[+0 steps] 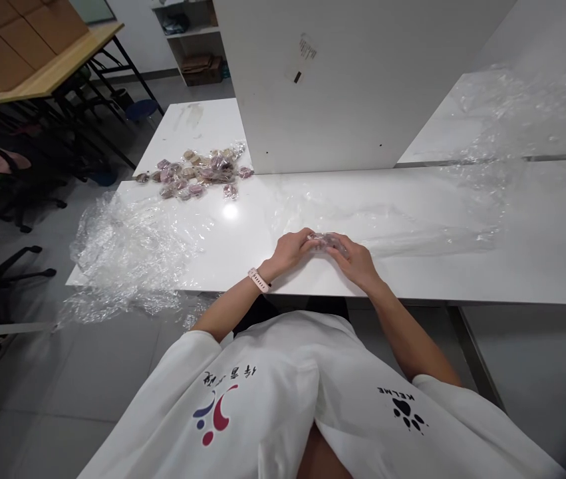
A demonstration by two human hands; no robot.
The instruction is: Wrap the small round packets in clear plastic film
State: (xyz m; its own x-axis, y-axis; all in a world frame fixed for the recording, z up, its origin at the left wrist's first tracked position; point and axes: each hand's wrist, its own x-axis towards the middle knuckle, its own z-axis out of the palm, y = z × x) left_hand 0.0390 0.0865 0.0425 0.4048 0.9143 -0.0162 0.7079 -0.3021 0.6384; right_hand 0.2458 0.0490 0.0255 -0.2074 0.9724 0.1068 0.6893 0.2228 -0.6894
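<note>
Near the front edge of the white table (pixel 537 259), both my hands hold a small item in clear plastic wrap (pixel 322 239). My left hand (pixel 290 251), with a pale band at the wrist, has its fingers closed on the item's left end. From the other side my right hand (pixel 357 265) grips it, thumb and fingers bent round it. The fingers partly cover the contents, too small to make out. Just beyond lies a long sheet of clear plastic film (pixel 387 229), flat and wrinkled.
Several small wrapped pieces (pixel 195 174), pinkish, brown and yellowish, lie heaped at the back left. Crumpled clear film (pixel 128 249) hangs over the left edge; more film (pixel 537 113) is piled at right. A white upright panel (pixel 322 86) stands at the table's back.
</note>
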